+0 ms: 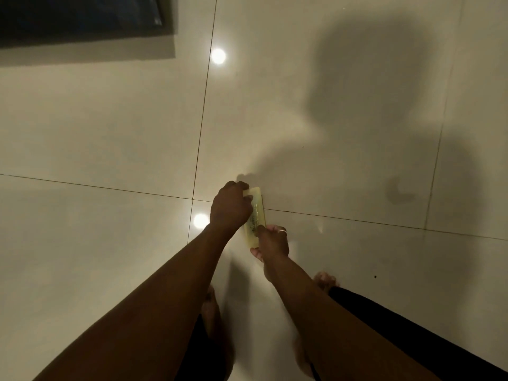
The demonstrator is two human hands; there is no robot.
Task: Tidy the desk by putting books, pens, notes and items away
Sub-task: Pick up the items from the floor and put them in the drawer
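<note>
- A pale yellow case [259, 211], its print too blurred to read, is held in both your hands above the tiled floor [110, 133].
- Your left hand [229, 206] curls round its far end; your right hand [272, 243], wearing a ring [282, 230], pinches the near end.
- Your bare foot [325, 280] stands just below.

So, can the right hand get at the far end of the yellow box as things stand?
Probably not: the left hand grips that far end of the yellow box, covering it, and the right hand itself holds the near end.
</note>
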